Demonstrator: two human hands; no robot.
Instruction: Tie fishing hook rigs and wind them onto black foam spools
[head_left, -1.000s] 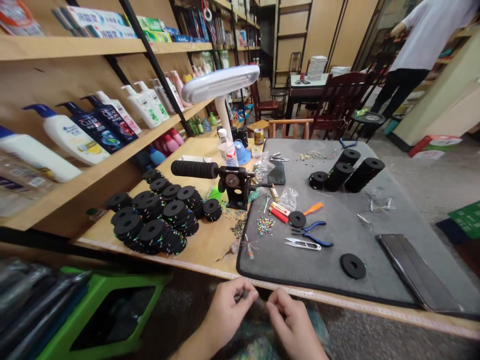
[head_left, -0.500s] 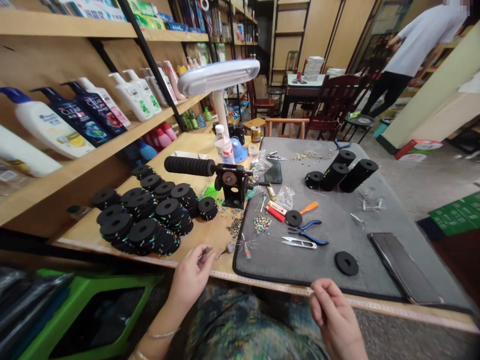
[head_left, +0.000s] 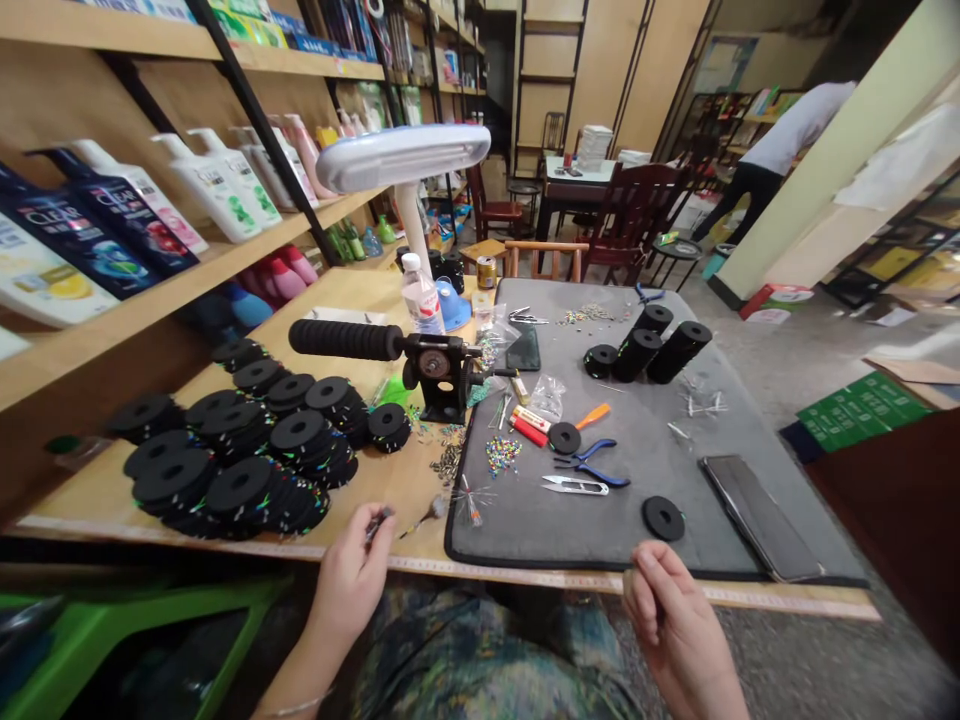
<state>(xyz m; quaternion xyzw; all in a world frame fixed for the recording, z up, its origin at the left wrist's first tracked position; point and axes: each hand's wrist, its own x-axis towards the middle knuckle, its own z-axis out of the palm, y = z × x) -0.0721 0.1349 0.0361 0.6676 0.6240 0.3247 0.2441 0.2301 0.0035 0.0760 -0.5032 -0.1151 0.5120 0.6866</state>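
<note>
My left hand (head_left: 358, 560) is closed around a small dark object (head_left: 379, 522), mostly hidden by the fingers, at the table's front edge. Just right of it lies a thin tool with a grey tuft (head_left: 435, 508). My right hand (head_left: 667, 600) is held in a pinch in front of the grey mat (head_left: 517, 545); whatever sits between its fingertips is too small to make out. A black foam ring (head_left: 664, 518) lies flat on the mat just beyond that hand. Stacks of black foam rings (head_left: 176, 475) stand on the wood to the left.
A black hand-cranked winder (head_left: 439, 375) carries a foam roll. On the mat are blue-handled pliers (head_left: 596, 465), thread snips (head_left: 574, 486), a red lighter (head_left: 529, 430), coloured beads (head_left: 502, 455) and a phone (head_left: 757, 515). A lamp (head_left: 405, 160) stands behind. Someone in white (head_left: 795, 130) bends far right.
The view has turned right, so the table things sit further left. My left hand has shifted a little with the small object still in it; my right hand keeps its pinch.
</note>
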